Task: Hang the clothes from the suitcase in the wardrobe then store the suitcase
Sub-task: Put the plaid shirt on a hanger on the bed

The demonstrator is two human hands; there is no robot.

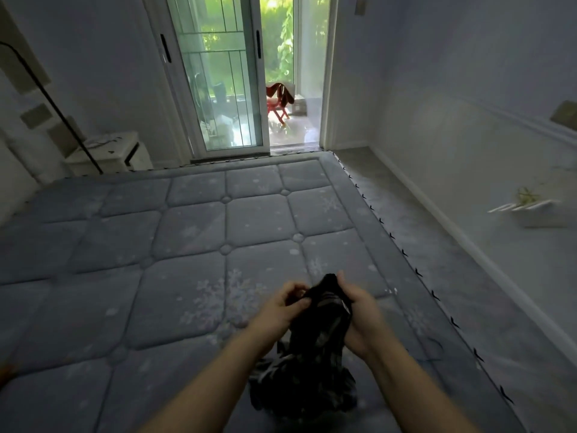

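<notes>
A dark patterned garment [315,354] hangs bunched over the near part of a grey quilted mattress [175,245], its lower end crumpled on the surface. My left hand [285,303] pinches the cloth's upper left edge with curled fingers. My right hand [359,310] grips the top right of the same garment, thumb up beside its peak. Both hands hold it a little above the mattress. No suitcase or wardrobe is in view.
A sliding glass door [231,76] stands partly open at the far end, with a red chair [278,103] outside. A white bedside cabinet [106,151] sits at the far left. A strip of floor [437,245] runs along the mattress's right edge, beside the wall.
</notes>
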